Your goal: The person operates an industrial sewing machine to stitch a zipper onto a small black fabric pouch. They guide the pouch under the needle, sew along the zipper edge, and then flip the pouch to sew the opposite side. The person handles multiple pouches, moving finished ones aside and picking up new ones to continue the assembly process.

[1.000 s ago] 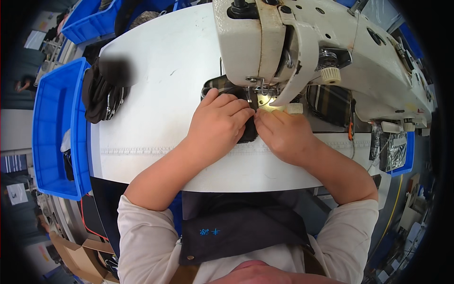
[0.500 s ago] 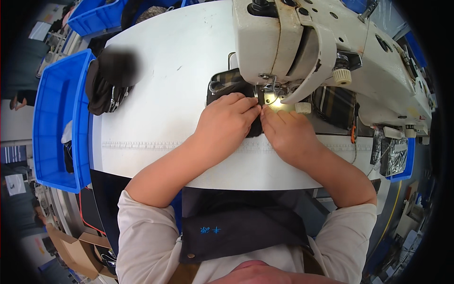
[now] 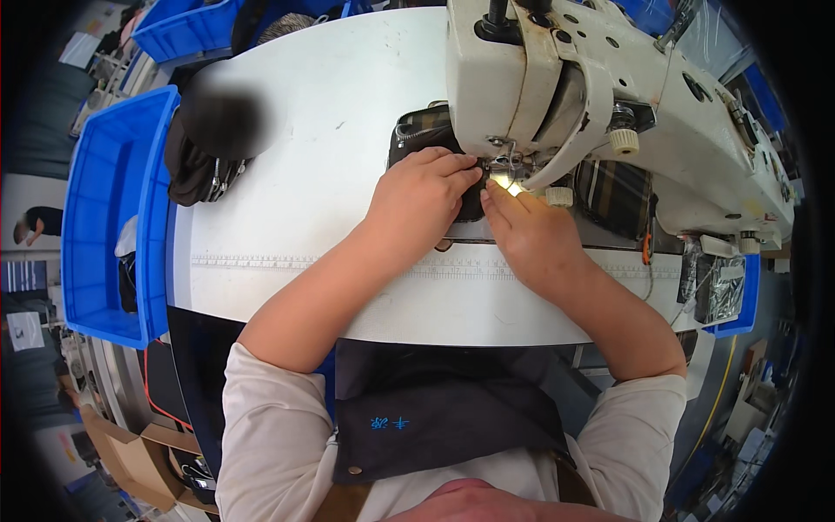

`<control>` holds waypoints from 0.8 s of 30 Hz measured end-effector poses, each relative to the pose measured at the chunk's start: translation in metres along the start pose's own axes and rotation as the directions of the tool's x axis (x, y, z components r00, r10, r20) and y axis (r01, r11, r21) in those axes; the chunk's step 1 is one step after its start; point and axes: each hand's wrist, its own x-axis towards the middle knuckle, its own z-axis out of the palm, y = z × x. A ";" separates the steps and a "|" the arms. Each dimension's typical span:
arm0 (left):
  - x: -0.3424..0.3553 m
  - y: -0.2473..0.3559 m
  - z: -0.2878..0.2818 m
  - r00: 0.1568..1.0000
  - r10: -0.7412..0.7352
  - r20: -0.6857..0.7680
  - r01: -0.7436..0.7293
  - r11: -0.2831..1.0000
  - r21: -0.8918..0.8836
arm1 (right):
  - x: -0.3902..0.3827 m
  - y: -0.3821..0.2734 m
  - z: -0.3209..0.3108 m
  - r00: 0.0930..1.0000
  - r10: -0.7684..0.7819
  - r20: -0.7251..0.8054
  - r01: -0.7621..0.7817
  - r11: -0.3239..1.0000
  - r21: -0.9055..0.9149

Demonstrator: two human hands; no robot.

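My left hand (image 3: pixel 417 200) presses, fingers together, on a dark zippered fabric piece (image 3: pixel 417 126) with olive striped panels, lying beneath the white sewing machine head (image 3: pixel 496 96). My right hand (image 3: pixel 531 235) has its fingers curled and close together at the piece’s right edge, beside the lit needle plate and presser foot (image 3: pixel 504 162); its fingertips are on the dark material. A second striped dark piece (image 3: pixel 609 200) lies under the machine arm at the right, beside an orange-handled tool (image 3: pixel 646 248).
A white worktable (image 3: pixel 261 226) with a ruler strip carries dark zippered pieces (image 3: pixel 187 174) at left. Blue bins stand left (image 3: pixel 100 217), back left (image 3: pixel 174 30) and right (image 3: pixel 731 322). Packets (image 3: pixel 722 283) lie at right, an open cardboard box (image 3: pixel 130 465) lower left. Another person (image 3: pixel 39 222) shows far left.
Both hands and the dark piece have moved away from my body, further in under the machine, with the piece’s near edge now farther from the ruler. The view has also shifted slightly.
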 end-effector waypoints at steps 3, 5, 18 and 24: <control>0.001 -0.003 0.003 0.999 0.001 -0.037 -0.001 1.000 -0.015 | 0.001 -0.001 0.000 1.000 0.028 -0.001 -0.028 0.999 0.016; -0.001 -0.003 0.006 0.997 -0.022 -0.073 0.019 0.999 -0.042 | 0.001 -0.002 0.002 0.999 0.042 0.002 -0.042 0.999 0.024; -0.003 -0.006 0.014 0.990 -0.121 -0.078 0.106 0.979 -0.174 | 0.004 -0.001 0.002 0.999 0.020 -0.033 -0.020 1.000 -0.019; -0.013 -0.011 0.008 0.990 -0.120 -0.070 0.107 0.979 -0.174 | 0.010 0.000 -0.058 0.971 -0.047 0.235 0.022 0.994 0.108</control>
